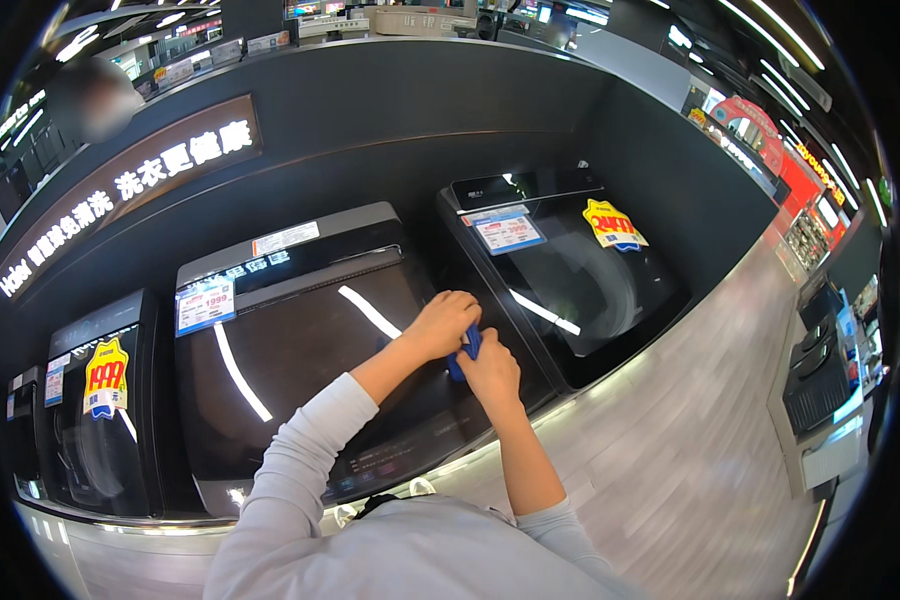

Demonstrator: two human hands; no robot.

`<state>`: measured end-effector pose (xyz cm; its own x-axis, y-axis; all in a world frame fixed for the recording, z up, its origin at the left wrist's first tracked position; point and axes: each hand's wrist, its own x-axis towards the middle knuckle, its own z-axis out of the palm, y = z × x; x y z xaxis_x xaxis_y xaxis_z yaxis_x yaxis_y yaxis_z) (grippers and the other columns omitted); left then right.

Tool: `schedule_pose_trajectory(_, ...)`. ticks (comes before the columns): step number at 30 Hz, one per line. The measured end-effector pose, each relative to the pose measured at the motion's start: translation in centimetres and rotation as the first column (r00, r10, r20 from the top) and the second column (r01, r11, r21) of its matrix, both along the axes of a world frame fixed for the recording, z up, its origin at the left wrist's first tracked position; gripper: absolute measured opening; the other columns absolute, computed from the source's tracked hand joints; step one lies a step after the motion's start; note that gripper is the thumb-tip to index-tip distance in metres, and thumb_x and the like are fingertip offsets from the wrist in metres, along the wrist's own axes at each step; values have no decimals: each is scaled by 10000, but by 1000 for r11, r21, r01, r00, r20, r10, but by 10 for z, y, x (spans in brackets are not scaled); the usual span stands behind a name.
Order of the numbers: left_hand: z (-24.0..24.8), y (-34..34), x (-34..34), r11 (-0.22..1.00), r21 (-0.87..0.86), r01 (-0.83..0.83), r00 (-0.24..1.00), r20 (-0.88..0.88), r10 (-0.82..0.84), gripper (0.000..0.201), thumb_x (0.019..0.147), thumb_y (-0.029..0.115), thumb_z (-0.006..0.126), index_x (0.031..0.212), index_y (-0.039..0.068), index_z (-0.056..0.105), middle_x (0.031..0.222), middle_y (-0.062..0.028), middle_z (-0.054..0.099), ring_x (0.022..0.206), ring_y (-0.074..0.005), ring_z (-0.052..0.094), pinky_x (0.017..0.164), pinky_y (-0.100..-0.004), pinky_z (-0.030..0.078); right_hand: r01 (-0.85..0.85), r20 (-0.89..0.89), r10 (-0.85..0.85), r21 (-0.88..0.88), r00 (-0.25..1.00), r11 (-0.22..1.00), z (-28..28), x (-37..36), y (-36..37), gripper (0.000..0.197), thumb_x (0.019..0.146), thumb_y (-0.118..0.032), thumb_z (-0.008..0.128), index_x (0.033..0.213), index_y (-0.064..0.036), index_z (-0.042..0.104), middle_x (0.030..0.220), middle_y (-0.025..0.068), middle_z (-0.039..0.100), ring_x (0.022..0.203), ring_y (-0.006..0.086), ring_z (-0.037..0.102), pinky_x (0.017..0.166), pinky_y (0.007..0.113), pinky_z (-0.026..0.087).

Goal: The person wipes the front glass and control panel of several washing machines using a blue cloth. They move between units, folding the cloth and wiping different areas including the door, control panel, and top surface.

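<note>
Two hands [442, 326] [493, 373] hold one blue item [473, 343] near four washing machines [300, 345].

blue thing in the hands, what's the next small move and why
Perhaps open the blue thing out a little: it looks like a bunched cloth, with the left hand and right hand both on it, above the dark washing machine.

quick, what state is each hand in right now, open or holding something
Left hand: closed, fingers curled on a blue cloth-like item.
Right hand: closed, gripping the same blue cloth-like item.
</note>
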<state>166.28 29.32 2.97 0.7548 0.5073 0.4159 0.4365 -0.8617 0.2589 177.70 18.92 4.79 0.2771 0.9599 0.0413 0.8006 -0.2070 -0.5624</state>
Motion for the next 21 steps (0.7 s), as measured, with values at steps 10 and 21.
schedule_pose_trajectory(10,-14,-20,-7,997,28,78,997,-21,-78,354,682,12,694,1012,63,578,1147,-127,589,1193,-311,521,1072,-458,372,-103,153,98,28,983,994,-6,-3,-30,473,779,-239,751,1038,3,438,944,211,603,835,388,667,698,457,554)
schedule_pose_trajectory(21,2,-94,-173,987,-26,-158,982,-112,154,408,686,57,726,1064,70,575,1265,-122,572,1268,-314,489,1111,-476,348,-431,-79,429,-11,900,902,-9,-136,-58,498,828,-299,692,1047,25,383,944,299,631,803,473,642,714,520,530)
